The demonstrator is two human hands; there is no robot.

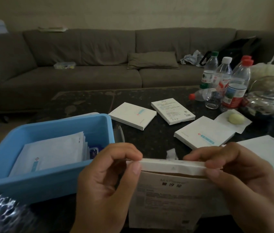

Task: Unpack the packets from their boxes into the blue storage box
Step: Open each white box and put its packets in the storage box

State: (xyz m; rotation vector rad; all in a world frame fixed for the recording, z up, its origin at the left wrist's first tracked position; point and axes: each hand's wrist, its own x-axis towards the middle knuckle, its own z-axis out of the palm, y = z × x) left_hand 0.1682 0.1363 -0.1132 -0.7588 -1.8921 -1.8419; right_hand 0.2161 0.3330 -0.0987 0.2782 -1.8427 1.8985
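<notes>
One long grey sofa (82, 64) filled the back of the room, with a cushion (152, 60) lying on its seat. Before it stood a dark table (149, 135), and on the table's left side sat the blue storage box (32, 184), which held a stack of white packets (52, 152). Nearest the camera, both hands held a white box (171, 195) upright just to the right of the storage box. The left hand (106, 187) pinched the left end of its top flap between thumb and curled fingers, and the right hand (243, 185) pinched the right end the same way; the flap stood slightly lifted, showing a dark gap beneath it. Three more flat white boxes lay farther back on the table: one (132, 115) beside the storage box's far corner, one (173, 110) behind the middle, and one (205, 133) to the right. A cluster of plastic bottles (225, 81) stood at the right rear, next to a glass teapot (267, 101). A small pale yellow lump (236, 118) rested on a white paper.
</notes>
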